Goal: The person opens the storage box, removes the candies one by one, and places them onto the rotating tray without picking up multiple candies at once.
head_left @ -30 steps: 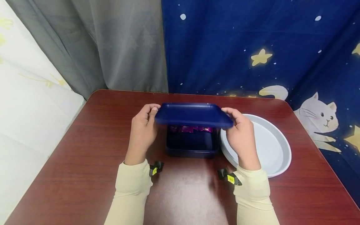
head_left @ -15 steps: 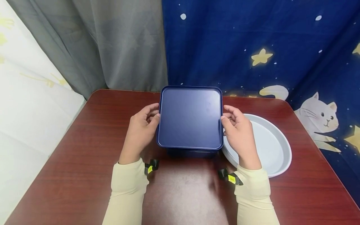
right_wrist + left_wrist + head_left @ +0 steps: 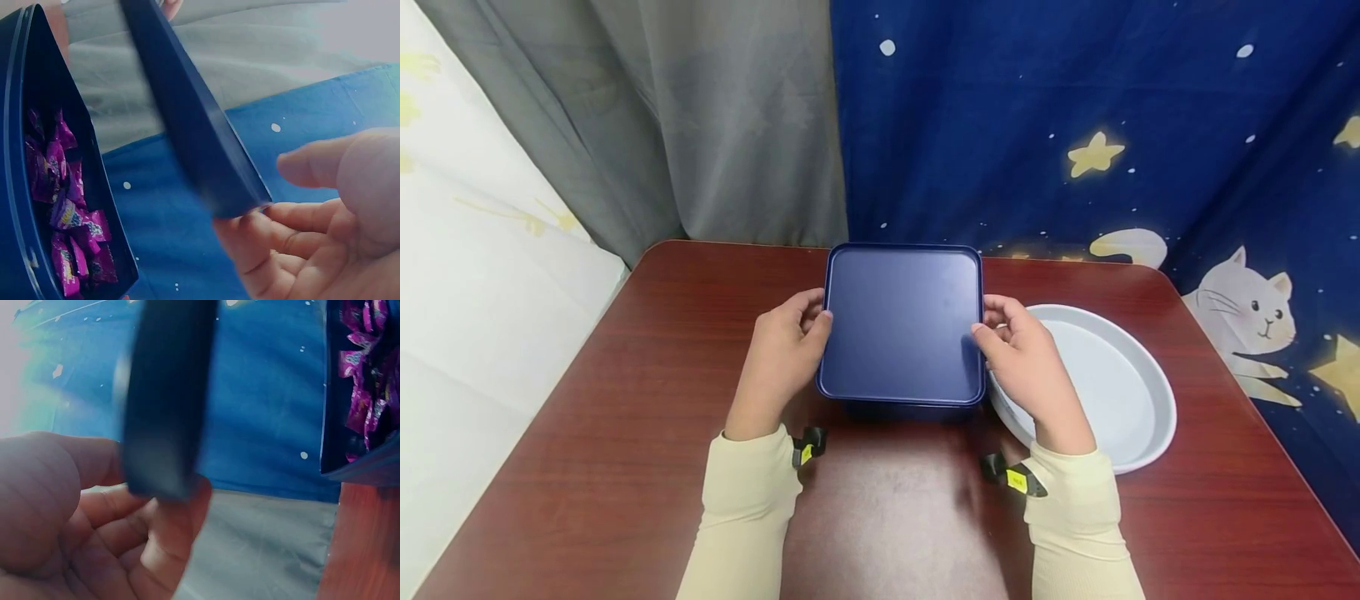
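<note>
A dark blue square lid (image 3: 902, 325) is held level between both hands, above a matching blue box (image 3: 910, 412). My left hand (image 3: 786, 354) grips the lid's left edge, thumb on the rim and fingers below. At the right edge, my right hand (image 3: 1026, 358) supports the lid with its fingers under the rim; its thumb (image 3: 306, 165) looks slightly apart from it in the right wrist view. Inside the box, purple-wrapped candies (image 3: 65, 206) lie in a loose pile. In the left wrist view the candies (image 3: 369, 375) show past the blurred lid (image 3: 165, 406). The head view hides them.
A round pale grey tray (image 3: 1120, 400) stands right of the box, partly behind my right hand. Everything rests on a reddish-brown table (image 3: 625, 400). Grey cloth (image 3: 745, 125) and a blue star-patterned curtain (image 3: 970, 125) hang behind it.
The lid has gone from tilted edge-on, with candies showing, to its top facing the head camera. In the last half second it shifted slightly left and lower in the head view.
</note>
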Demonstrator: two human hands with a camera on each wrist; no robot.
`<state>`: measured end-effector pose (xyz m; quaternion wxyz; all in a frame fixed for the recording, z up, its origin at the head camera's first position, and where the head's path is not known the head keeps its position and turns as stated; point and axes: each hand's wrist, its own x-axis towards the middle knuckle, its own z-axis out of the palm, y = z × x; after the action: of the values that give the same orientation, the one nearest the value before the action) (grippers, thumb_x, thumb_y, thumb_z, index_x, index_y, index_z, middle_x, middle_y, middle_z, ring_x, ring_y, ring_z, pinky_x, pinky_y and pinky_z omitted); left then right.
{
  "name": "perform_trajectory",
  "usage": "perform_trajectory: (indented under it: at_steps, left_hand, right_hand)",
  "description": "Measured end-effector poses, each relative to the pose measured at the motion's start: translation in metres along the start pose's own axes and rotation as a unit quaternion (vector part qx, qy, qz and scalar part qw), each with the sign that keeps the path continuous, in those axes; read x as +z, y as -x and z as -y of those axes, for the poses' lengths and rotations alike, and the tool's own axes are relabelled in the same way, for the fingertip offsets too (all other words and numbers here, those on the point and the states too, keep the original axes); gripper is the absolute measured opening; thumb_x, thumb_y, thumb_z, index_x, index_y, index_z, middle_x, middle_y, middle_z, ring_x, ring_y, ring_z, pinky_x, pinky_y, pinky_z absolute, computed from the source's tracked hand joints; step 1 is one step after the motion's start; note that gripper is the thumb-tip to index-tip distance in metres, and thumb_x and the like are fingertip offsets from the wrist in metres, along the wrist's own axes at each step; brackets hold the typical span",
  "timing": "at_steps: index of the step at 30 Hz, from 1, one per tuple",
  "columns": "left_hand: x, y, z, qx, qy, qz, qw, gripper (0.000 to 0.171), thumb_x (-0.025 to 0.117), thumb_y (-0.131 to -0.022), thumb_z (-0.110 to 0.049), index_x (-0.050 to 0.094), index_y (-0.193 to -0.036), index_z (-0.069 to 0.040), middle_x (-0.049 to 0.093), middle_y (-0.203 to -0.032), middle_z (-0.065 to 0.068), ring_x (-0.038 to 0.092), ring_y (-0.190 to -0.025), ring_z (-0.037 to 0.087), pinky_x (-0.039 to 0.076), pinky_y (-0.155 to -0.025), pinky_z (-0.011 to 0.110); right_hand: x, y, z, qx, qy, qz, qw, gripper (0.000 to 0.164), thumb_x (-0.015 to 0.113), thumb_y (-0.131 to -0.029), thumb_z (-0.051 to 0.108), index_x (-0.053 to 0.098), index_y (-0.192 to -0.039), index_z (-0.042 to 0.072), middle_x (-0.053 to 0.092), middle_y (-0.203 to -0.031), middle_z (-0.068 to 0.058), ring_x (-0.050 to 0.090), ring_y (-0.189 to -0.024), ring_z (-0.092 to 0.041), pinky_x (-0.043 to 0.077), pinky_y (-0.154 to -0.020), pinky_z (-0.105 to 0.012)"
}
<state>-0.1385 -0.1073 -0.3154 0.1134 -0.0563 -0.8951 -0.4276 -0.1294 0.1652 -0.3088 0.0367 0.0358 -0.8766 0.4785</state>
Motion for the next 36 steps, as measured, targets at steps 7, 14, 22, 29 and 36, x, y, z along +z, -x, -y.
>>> perform_trajectory:
  at_steps: [7,14,22,29,36]
  left_hand:
    - [0.000,-0.001,0.001,-0.046,-0.002,0.028,0.9985,0.046,0.051,-0.094,-0.029,0.049,-0.133,-0.005,0.063,-0.105,0.010,0.060,-0.084,0.017,0.055,-0.075,0.041]
    - [-0.009,0.000,0.010,-0.076,-0.020,0.023,0.9966,0.046,0.049,-0.095,-0.028,0.049,-0.131,0.000,0.055,-0.110,0.015,0.057,-0.094,0.024,0.051,-0.082,0.045]
    - [-0.022,0.001,0.020,-0.101,-0.058,0.014,0.9931,0.046,0.046,-0.096,-0.030,0.052,-0.127,0.004,0.051,-0.103,0.017,0.048,-0.092,0.029,0.045,-0.083,0.047]
    - [-0.039,-0.001,0.029,-0.112,-0.083,0.021,0.9900,0.053,0.045,-0.096,-0.034,0.046,-0.130,0.006,0.049,-0.109,0.021,0.045,-0.099,0.032,0.042,-0.089,0.052]
    - [-0.067,0.002,0.053,-0.118,-0.127,0.009,0.9849,0.057,0.040,-0.097,-0.036,0.043,-0.131,0.010,0.047,-0.114,0.026,0.042,-0.105,0.037,0.037,-0.092,0.057]
  right_hand:
    - [0.007,0.000,0.002,0.002,0.026,0.030,0.999,0.051,0.055,-0.093,0.028,0.042,-0.136,0.004,0.055,-0.121,-0.014,0.059,-0.094,-0.022,0.052,-0.076,-0.044]
    - [0.024,0.002,0.007,-0.017,0.016,0.033,0.999,0.050,0.057,-0.092,0.026,0.045,-0.134,0.002,0.049,-0.113,-0.013,0.058,-0.080,-0.019,0.053,-0.068,-0.036]
    - [0.047,0.000,0.011,-0.031,0.041,0.045,0.998,0.053,0.058,-0.090,0.030,0.046,-0.133,0.001,0.051,-0.107,-0.011,0.053,-0.088,-0.020,0.047,-0.079,-0.040]
    - [0.070,-0.006,0.017,-0.050,0.033,0.043,0.997,0.055,0.060,-0.089,0.028,0.046,-0.133,0.000,0.053,-0.107,-0.011,0.053,-0.088,-0.019,0.048,-0.080,-0.041]
    - [0.109,-0.007,0.031,-0.061,-0.012,0.075,0.995,0.058,0.062,-0.087,0.025,0.044,-0.136,0.000,0.053,-0.111,-0.011,0.056,-0.091,-0.016,0.051,-0.080,-0.039]
